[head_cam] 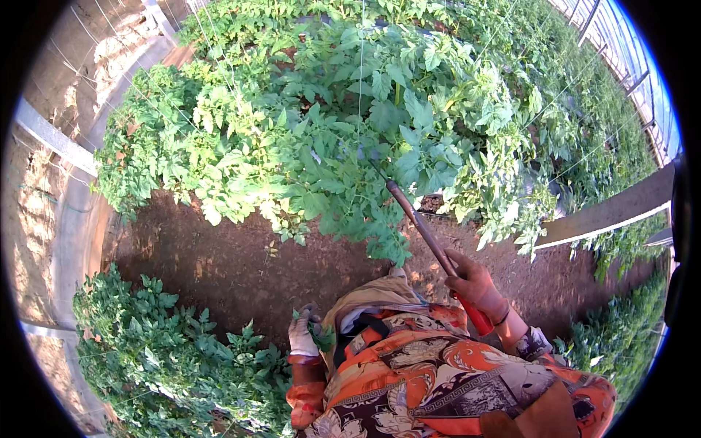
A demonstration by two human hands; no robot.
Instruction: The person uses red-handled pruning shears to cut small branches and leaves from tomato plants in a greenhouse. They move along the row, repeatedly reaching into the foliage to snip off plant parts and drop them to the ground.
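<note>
My right hand [475, 284] grips a long wand-like tool [420, 224] with a brown shaft and a red lower end [475, 316]. From the shaft's upper end a thin dark rod runs up and left into the tomato plants [350, 159], where its tip is lost among the leaves. What kind of tool it is cannot be told. Low beside my body, my left hand [303, 334] wears a pale glove and is closed around some green leaves [324, 336]. Thin strings [360, 82] rise from the plants.
Brown soil [219, 263] forms a path between the plant rows. Another row [181, 356] grows at lower left. A grey post [608, 202] slants in from the right, and a pale beam [57, 139] from the left. Plastic greenhouse covering [646, 65] stands at upper right.
</note>
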